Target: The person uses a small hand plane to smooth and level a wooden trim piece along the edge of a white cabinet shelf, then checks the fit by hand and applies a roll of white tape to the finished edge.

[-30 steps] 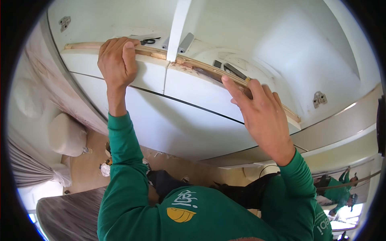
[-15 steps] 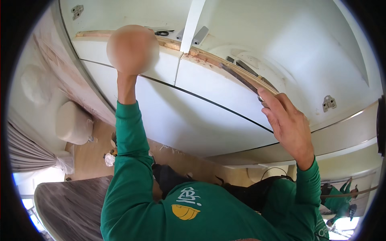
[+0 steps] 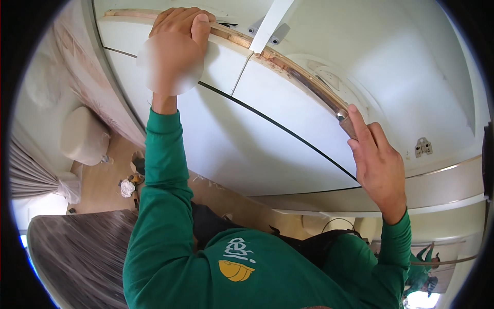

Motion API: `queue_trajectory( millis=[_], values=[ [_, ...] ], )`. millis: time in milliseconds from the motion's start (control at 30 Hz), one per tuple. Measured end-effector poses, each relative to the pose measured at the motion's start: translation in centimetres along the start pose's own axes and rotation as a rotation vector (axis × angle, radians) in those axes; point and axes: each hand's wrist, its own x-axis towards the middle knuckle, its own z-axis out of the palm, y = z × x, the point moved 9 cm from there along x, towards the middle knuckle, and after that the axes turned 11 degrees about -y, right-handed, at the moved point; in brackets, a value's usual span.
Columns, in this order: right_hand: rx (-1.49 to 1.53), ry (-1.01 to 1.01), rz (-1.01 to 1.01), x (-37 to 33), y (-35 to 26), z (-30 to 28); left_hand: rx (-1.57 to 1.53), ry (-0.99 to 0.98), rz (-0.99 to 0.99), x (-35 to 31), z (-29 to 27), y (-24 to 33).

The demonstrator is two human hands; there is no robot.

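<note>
My left hand [image 3: 181, 26] is curled over the raw wooden top edge [image 3: 231, 37] of a white cabinet front, its thumb lying on the near side. A blurred patch hides its back and wrist. In my right hand [image 3: 380, 164] is a chisel [image 3: 320, 93] with a long dark blade, a shiny collar and a wooden handle. Its blade lies along the wooden edge, right of the white divider [image 3: 272, 27], and the tip blends into the brown wood. My right index finger stretches along the handle. The edge is rough and stained near the divider.
Inside the cabinet, grey fittings [image 3: 281, 33] stand beside the divider, and a metal hinge plate [image 3: 423, 148] is fixed to the right. A beige rounded seat [image 3: 85, 135] and a plastic-covered dark piece of furniture [image 3: 77, 257] are at the left. A green-clad figure [image 3: 421, 273] appears at the far right.
The cabinet edge sits higher in view at the left. My right hand has shifted slightly right, and the chisel handle shows more. Dark tools behind the edge are now mostly hidden.
</note>
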Motion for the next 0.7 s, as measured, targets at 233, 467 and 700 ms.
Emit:
queue_trajectory(
  millis=[233,467,700],
  values=[
    [-0.079,0.189,-0.042,-0.1,-0.1,1.1,0.0,-0.016,-0.014,0.2,0.1,0.2],
    [-0.175,0.192,-0.07,0.6,-0.1,1.1,0.005,-0.02,-0.001,0.1,0.0,0.2],
    [-0.145,0.263,-0.108,1.4,-0.4,1.2,0.019,0.005,0.007,0.1,0.1,0.1]
  ],
)
